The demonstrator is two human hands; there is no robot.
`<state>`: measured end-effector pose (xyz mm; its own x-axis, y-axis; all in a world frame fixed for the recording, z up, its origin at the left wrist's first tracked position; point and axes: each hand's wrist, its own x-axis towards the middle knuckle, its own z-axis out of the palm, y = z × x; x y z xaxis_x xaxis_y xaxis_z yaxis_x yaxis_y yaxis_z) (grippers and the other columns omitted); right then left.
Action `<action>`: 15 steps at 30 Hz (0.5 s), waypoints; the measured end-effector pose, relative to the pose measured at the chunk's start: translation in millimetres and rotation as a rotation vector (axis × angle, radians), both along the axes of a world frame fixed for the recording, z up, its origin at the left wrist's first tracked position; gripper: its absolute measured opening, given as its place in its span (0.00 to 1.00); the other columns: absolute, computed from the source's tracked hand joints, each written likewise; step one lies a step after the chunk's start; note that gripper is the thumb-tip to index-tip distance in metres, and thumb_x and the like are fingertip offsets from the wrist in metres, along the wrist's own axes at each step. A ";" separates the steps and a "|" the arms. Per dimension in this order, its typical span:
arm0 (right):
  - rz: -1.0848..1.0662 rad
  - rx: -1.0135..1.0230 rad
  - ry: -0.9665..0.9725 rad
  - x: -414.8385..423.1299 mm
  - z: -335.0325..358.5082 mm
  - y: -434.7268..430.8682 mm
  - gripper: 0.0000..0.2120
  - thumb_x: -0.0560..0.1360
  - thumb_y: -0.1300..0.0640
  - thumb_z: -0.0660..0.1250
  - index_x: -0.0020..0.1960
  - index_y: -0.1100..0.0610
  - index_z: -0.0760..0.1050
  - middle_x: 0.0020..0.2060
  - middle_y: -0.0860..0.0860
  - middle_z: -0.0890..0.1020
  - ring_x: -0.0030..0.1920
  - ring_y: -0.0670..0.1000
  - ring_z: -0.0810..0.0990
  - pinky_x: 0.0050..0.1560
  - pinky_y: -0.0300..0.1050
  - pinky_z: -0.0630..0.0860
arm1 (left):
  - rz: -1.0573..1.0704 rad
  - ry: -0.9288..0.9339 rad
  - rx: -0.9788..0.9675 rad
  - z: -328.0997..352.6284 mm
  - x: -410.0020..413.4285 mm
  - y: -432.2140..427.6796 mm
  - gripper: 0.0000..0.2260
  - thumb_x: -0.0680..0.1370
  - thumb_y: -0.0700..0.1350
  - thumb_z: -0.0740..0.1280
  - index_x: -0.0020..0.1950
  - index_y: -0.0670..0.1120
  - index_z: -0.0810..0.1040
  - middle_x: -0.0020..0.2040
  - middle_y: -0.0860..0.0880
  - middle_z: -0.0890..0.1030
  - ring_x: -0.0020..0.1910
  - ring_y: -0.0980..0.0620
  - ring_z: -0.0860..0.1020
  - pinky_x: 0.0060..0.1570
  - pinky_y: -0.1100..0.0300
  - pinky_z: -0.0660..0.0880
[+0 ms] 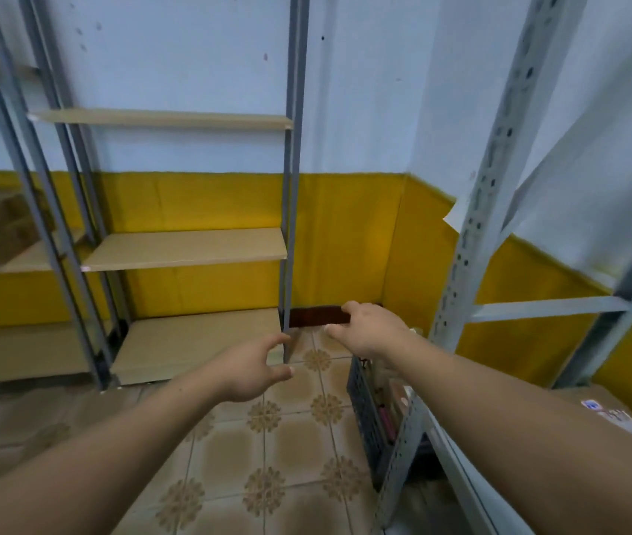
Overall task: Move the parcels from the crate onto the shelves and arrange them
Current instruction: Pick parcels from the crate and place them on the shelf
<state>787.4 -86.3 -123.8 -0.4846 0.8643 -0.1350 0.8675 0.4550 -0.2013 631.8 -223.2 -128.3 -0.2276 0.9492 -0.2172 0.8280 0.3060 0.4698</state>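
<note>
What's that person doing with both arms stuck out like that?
A person is reaching both arms forward over the tiled floor. The left hand and the right hand are open and hold nothing. The right hand hangs near the top of a dark crate that stands on the floor beside a grey rack post. The parcels inside it are blurry and partly hidden. The wooden shelves are straight ahead, and no parcel has been picked up yet.
</note>
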 end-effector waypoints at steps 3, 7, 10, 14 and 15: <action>-0.030 -0.010 -0.039 -39.2 -16.1 47.9 0.33 0.80 0.35 0.57 0.78 0.53 0.60 0.73 0.55 0.70 0.70 0.58 0.71 0.65 0.55 0.72 | -0.056 0.022 -0.044 -15.8 -53.9 54.8 0.28 0.79 0.56 0.65 0.77 0.55 0.59 0.75 0.51 0.65 0.71 0.49 0.67 0.66 0.55 0.67; -0.100 -0.074 -0.091 -61.0 -36.8 103.6 0.31 0.80 0.37 0.57 0.77 0.54 0.62 0.71 0.56 0.71 0.68 0.59 0.72 0.64 0.54 0.72 | -0.210 0.178 -0.134 -29.0 -99.8 130.0 0.29 0.79 0.57 0.64 0.77 0.52 0.59 0.76 0.50 0.64 0.72 0.48 0.66 0.68 0.52 0.66; -0.190 -0.142 -0.127 -57.6 -55.8 142.7 0.31 0.79 0.36 0.58 0.74 0.55 0.64 0.68 0.57 0.74 0.64 0.58 0.74 0.57 0.51 0.72 | -0.335 0.262 -0.172 -39.8 -111.1 189.6 0.29 0.79 0.58 0.63 0.77 0.52 0.59 0.76 0.49 0.63 0.72 0.48 0.65 0.68 0.52 0.67; -0.353 -0.201 -0.129 -39.6 -86.6 199.6 0.30 0.80 0.37 0.57 0.75 0.53 0.63 0.67 0.56 0.75 0.64 0.59 0.75 0.58 0.52 0.74 | -0.490 0.285 -0.184 -62.8 -106.3 271.3 0.30 0.79 0.59 0.62 0.78 0.52 0.58 0.73 0.47 0.66 0.71 0.46 0.65 0.67 0.52 0.67; -0.408 -0.213 -0.126 -34.4 -99.2 215.2 0.30 0.79 0.37 0.57 0.74 0.55 0.63 0.67 0.58 0.74 0.63 0.60 0.75 0.59 0.54 0.74 | -0.532 0.294 -0.189 -69.4 -103.1 292.2 0.30 0.79 0.59 0.62 0.78 0.53 0.58 0.73 0.47 0.66 0.70 0.45 0.65 0.66 0.51 0.67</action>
<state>753.0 128.9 -223.0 -0.0797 0.9272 -0.3659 0.9904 0.0321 -0.1345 528.7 69.0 -197.7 0.1885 0.9004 -0.3921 0.9759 -0.1270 0.1774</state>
